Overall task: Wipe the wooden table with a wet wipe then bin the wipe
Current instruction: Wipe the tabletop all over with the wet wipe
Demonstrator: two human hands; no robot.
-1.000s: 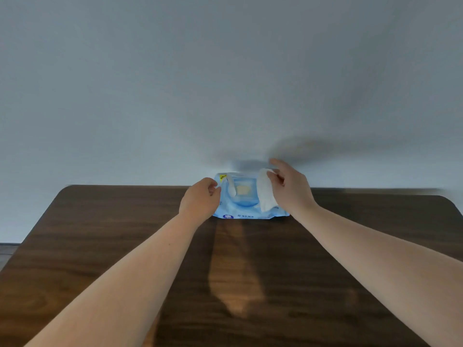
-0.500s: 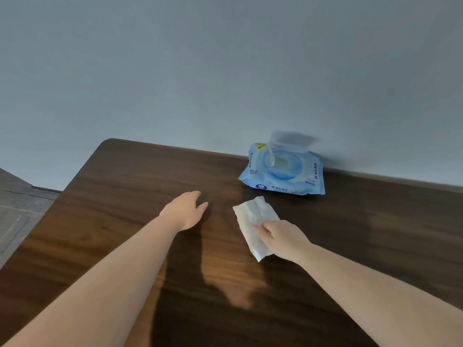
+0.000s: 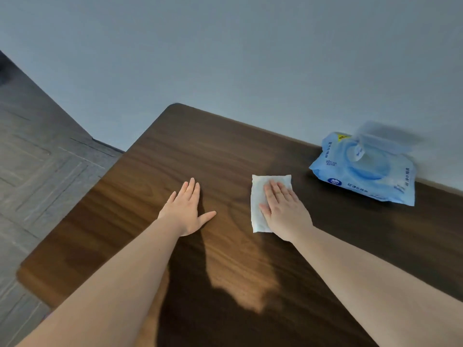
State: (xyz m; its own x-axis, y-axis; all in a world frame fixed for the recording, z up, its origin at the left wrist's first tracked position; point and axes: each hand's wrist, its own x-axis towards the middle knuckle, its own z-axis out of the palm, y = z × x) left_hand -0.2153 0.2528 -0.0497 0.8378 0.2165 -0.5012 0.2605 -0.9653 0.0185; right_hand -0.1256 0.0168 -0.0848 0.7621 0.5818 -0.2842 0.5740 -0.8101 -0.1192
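Observation:
A white wet wipe (image 3: 258,201) lies flat on the dark wooden table (image 3: 200,151), folded into a rectangle. My right hand (image 3: 284,212) presses flat on the wipe's right half, fingers together and pointing away from me. My left hand (image 3: 186,209) rests flat on the bare wood to the left of the wipe, fingers extended, holding nothing. The blue wet-wipe pack (image 3: 363,171) sits at the table's far right against the wall, its lid flap standing open.
A plain grey wall (image 3: 250,58) runs along the table's far edge. Grey tiled floor (image 3: 37,159) shows beyond the table's left edge and rounded corners. No bin is in view.
My right hand carried the wipe from the pack down onto the table and now presses it flat. My left hand left the pack and lies flat on the wood. The view swung left.

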